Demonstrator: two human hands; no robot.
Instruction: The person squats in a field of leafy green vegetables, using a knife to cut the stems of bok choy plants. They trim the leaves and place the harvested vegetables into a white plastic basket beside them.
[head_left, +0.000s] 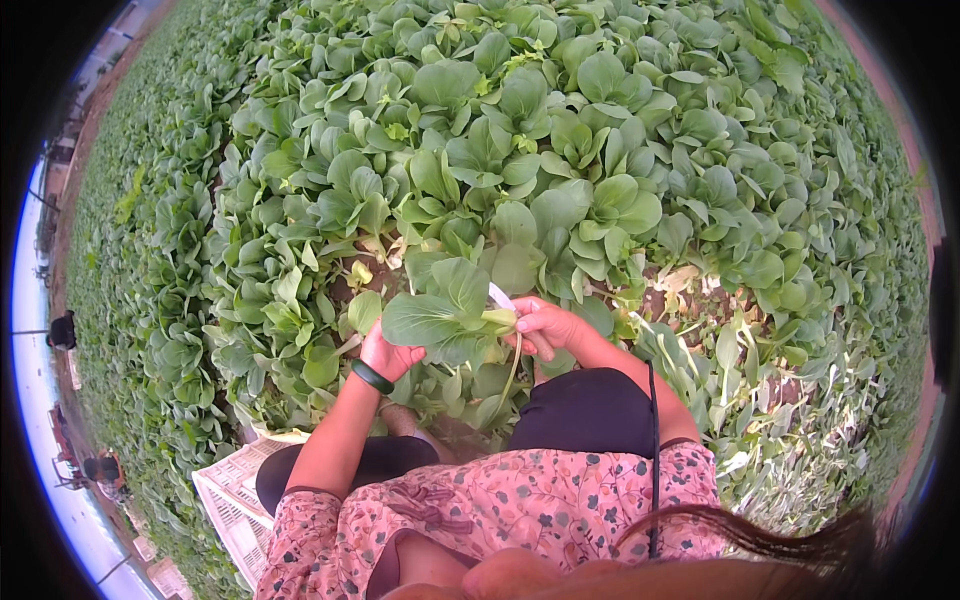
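A cut bok choy plant (442, 311) lies across between my two hands, its leaves towards the left and its pale stem base at the right. My left hand (388, 352), with a dark green bangle at the wrist, is at the leaves; how firmly its fingers hold them is partly hidden. My right hand (544, 326) grips the stem base and a knife, whose pale blade (500, 297) points up and left past the stem. A thin leaf stalk (513, 375) hangs below the right hand. Growing bok choy (615, 206) stands just beyond the hands.
A white plastic crate (236, 502) stands at lower left by my knee. Dense rows of bok choy surround me. Loose cut leaves (765, 420) litter the soil at right. Other people (105, 471) are far off at the left edge.
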